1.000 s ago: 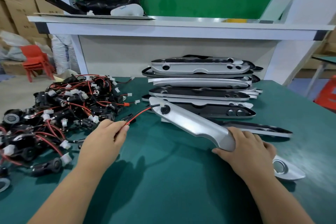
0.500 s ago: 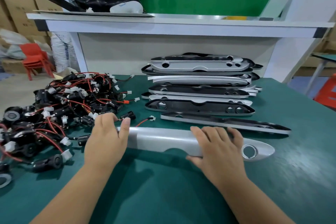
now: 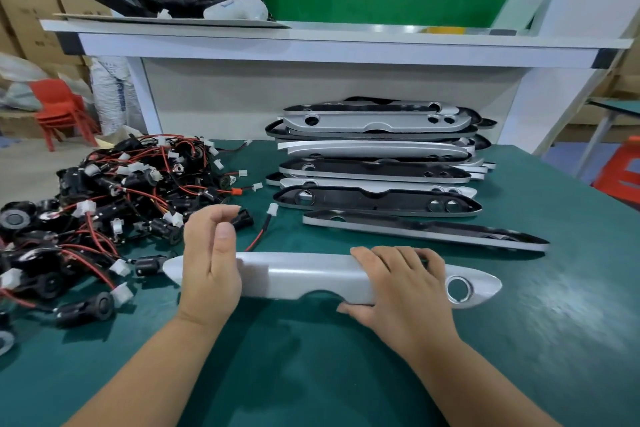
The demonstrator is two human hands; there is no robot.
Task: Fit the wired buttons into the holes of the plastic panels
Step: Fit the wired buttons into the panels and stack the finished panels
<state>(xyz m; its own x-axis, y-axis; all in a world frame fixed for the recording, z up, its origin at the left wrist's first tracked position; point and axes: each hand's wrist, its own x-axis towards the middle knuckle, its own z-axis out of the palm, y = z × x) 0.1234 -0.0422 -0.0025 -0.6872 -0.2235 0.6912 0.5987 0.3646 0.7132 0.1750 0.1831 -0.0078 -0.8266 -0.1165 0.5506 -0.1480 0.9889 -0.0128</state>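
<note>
A long silver plastic panel (image 3: pixel 304 276) lies flat across the green table (image 3: pixel 554 340), face up, with a chrome-ringed hole (image 3: pixel 458 288) near its right end. My right hand (image 3: pixel 405 291) grips its right half, fingers over the top and thumb at the front edge. Over the panel's left part hovers my left hand (image 3: pixel 211 260), fingers apart and holding nothing. Just beyond its fingertips lies a black wired button (image 3: pixel 243 218), its red wire ending in a white connector (image 3: pixel 273 209).
A tangled pile of black buttons with red wires (image 3: pixel 104 204) covers the table's left side. Several stacked panels (image 3: pixel 374 152) stand at the back, and one panel (image 3: pixel 422 229) lies inside-up in front of the stack. A white shelf (image 3: pixel 311 45) runs overhead at the back.
The silver panel went from tilted up in my right hand to flat on the table. My left hand let go of the red wire, came onto the panel's left end, then lifted slightly.
</note>
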